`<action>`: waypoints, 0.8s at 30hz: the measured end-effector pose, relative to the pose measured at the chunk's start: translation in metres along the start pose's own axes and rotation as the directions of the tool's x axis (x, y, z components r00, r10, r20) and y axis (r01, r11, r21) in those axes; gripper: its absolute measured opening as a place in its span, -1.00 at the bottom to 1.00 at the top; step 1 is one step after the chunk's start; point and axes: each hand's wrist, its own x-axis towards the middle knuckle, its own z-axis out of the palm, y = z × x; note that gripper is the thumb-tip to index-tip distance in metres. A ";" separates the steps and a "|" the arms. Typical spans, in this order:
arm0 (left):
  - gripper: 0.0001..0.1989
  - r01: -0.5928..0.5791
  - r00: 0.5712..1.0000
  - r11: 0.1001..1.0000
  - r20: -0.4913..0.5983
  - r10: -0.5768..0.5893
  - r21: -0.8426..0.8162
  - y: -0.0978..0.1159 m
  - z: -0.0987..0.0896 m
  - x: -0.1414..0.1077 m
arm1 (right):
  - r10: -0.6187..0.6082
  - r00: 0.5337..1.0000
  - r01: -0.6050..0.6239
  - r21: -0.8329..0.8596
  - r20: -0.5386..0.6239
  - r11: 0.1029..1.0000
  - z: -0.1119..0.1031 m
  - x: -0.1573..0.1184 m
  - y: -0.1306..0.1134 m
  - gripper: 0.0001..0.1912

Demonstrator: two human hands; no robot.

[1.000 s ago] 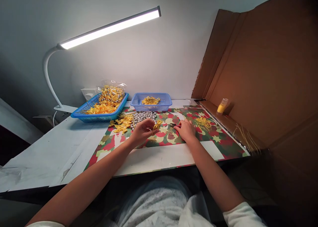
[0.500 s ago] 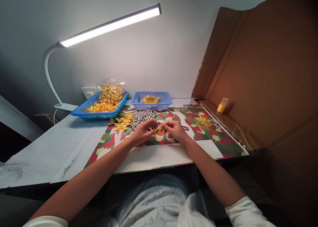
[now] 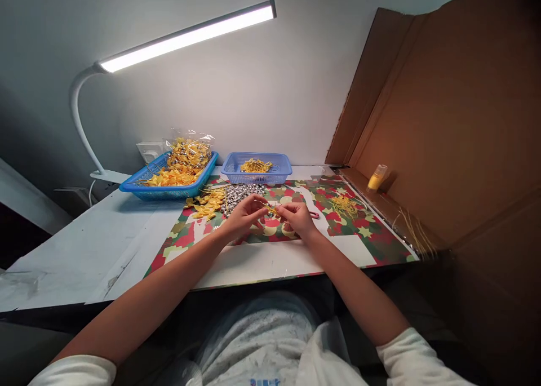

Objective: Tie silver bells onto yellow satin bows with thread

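Observation:
Over the patterned mat, my left hand (image 3: 243, 217) and my right hand (image 3: 298, 217) meet fingertip to fingertip. Between them is a small yellow ribbon bow (image 3: 271, 210), mostly hidden by the fingers, and both hands pinch it. A pile of silver bells (image 3: 245, 194) lies just beyond my left hand. Loose yellow ribbon bows (image 3: 208, 203) are heaped left of the bells. Close behind my right hand, a pink-handled tool (image 3: 314, 214) shows only in part. Thin gold cords (image 3: 344, 206) lie farther right on the mat.
A blue basket (image 3: 169, 192) at back left holds yellow bows and a clear bag. Another blue basket (image 3: 257, 177) holds yellow pieces. A lit lamp (image 3: 190, 36) hangs above. Cardboard (image 3: 443, 121) walls the right side, near a small yellow-filled bottle (image 3: 377, 177) and loose cords (image 3: 416, 231).
The fingers of my left hand have shifted slightly and spread a little around the yellow bow. My right hand keeps its pinch. The whole view has tilted slightly.

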 end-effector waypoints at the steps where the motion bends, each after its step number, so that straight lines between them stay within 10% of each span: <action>1: -0.66 -0.005 0.999 1.000 -0.040 0.006 0.008 -0.001 -0.001 0.001 | -0.023 1.000 0.021 -0.099 -0.022 0.995 -0.003 0.001 0.000 -0.63; 6: -0.68 -0.038 0.978 0.997 -0.200 0.052 0.074 -0.004 -0.005 0.005 | -0.012 0.978 -0.152 -0.750 -0.209 0.644 -0.037 0.005 0.002 -0.71; 10: -0.68 -0.066 0.970 0.982 -0.218 0.104 0.176 -0.005 -0.005 0.004 | 0.188 0.950 -0.311 -0.833 -0.251 0.459 -0.055 0.007 0.006 -0.68; 15: -0.71 -0.101 0.955 0.952 -0.240 0.174 0.288 -0.006 -0.004 0.002 | 0.128 0.967 -0.251 -0.737 -0.220 0.628 -0.050 0.010 0.010 -0.80; 19: -0.75 -0.127 0.939 0.922 -0.256 0.231 0.366 -0.009 -0.005 0.002 | -0.111 0.993 0.084 -0.468 -0.031 0.880 -0.040 0.005 0.002 -0.78; 24: -0.79 -0.149 0.921 0.885 -0.263 0.286 0.441 -0.012 -0.006 0.002 | -0.292 0.949 0.313 -0.429 0.116 0.847 -0.027 -0.009 -0.011 -0.79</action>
